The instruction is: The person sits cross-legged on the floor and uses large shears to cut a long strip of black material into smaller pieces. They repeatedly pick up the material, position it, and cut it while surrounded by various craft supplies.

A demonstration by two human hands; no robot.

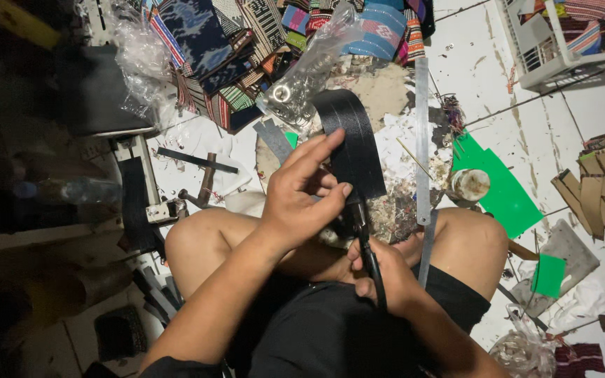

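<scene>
I sit cross-legged on the floor. My left hand point(309, 192) holds a wide black strap point(350, 136) by its lower part, fingers spread over its face. The strap rises away from me toward the fabric pile. My right hand point(379, 273) grips the dark handle of a slim tool point(369, 255), whose tip meets the strap's lower end just under my left thumb. Which kind of tool it is I cannot tell.
A long metal ruler point(423, 140) lies to the right of the strap. A small round tin point(470, 184) sits on a green sheet point(505, 192). Folded patterned fabrics point(225, 49) and a clear plastic bag point(306, 70) lie ahead. A white basket point(561, 42) stands far right; cardboard pieces point(600, 185) beside it.
</scene>
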